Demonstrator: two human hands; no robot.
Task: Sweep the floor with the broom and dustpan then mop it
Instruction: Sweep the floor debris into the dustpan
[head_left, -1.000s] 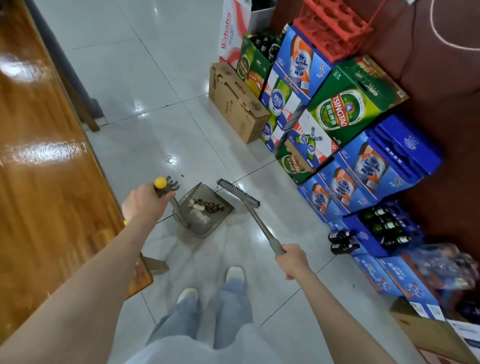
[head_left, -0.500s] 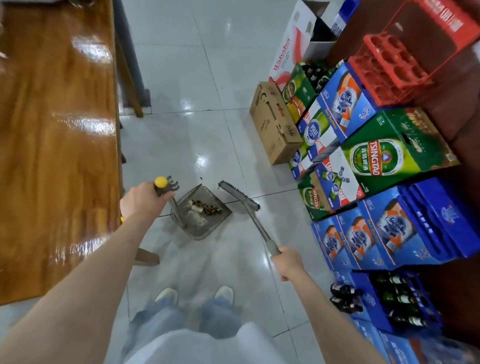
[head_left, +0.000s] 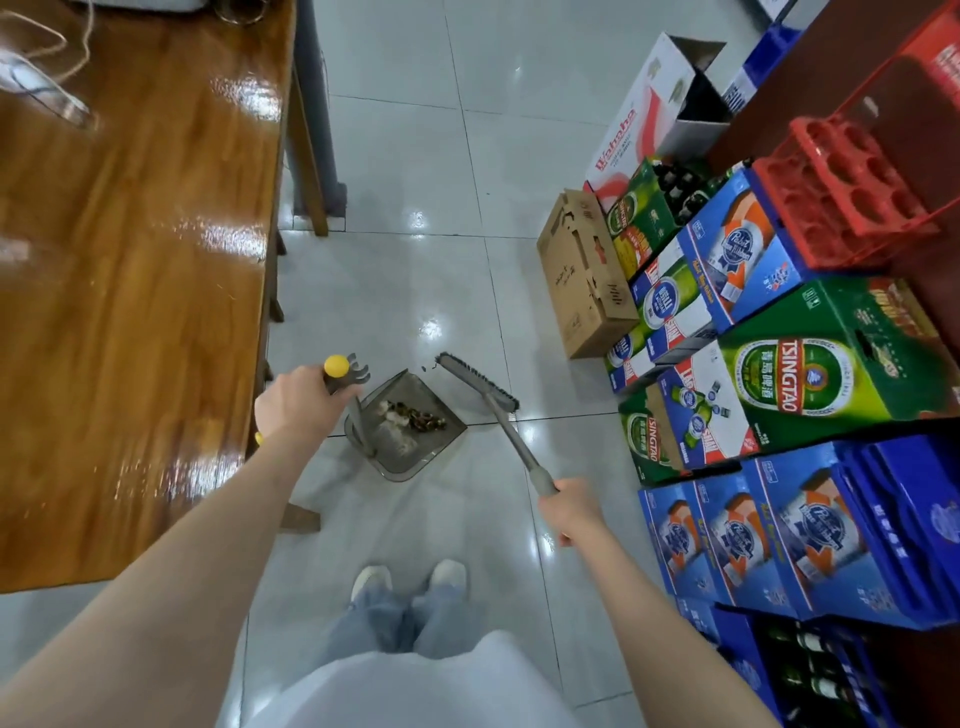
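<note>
A: What have my hands got?

B: My left hand (head_left: 296, 410) is clenched round the top of the dustpan (head_left: 410, 431) handle, just under its yellow knob (head_left: 336, 366). My right hand (head_left: 569, 512) is wrapped round the grey shaft of the broom (head_left: 493, 402).

A: Where do the two sit?

B: The dustpan rests on the pale tiled floor (head_left: 415, 156) at about 12 o'clock from my shoes (head_left: 410, 577), with a small heap of brown and whitish debris (head_left: 410, 418) inside it. The broom head lies just at the pan's 2 o'clock, bristles close to the open lip; I cannot tell whether they touch the tiles.

A: Anything around?

B: A glossy wooden table (head_left: 130, 260) at 9 o'clock, and stacked beer cartons (head_left: 810, 374) from 1 to 4 o'clock, a brown cardboard box (head_left: 582, 280) among them
</note>
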